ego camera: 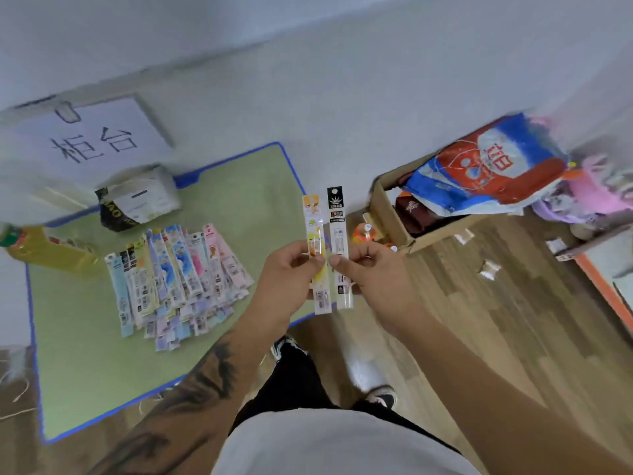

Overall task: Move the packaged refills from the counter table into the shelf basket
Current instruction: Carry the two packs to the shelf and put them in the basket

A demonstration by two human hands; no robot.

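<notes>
The task is at an early stage, judging by how much is left. A large fanned pile of packaged refills (174, 282) lies on the green mat (85, 354) that covers the bench, just below a white sign (92, 138) with handwritten characters. Only two packs are off the bench. The left hand (291, 286) pinches a yellow-printed refill pack (317, 255) between thumb and fingers, and the right hand (373, 282) pinches a black-topped refill pack (339, 241) the same way. Both packs stand upright, side by side and nearly touching, in front of the person's body, past the mat's right edge.

No shelf basket is visible, so nothing shows that any pack has been delivered. To the right stand an open cardboard box (411, 231) and a red-and-blue bag (486, 169). These two packs, then the whole pile, are yet to be moved.
</notes>
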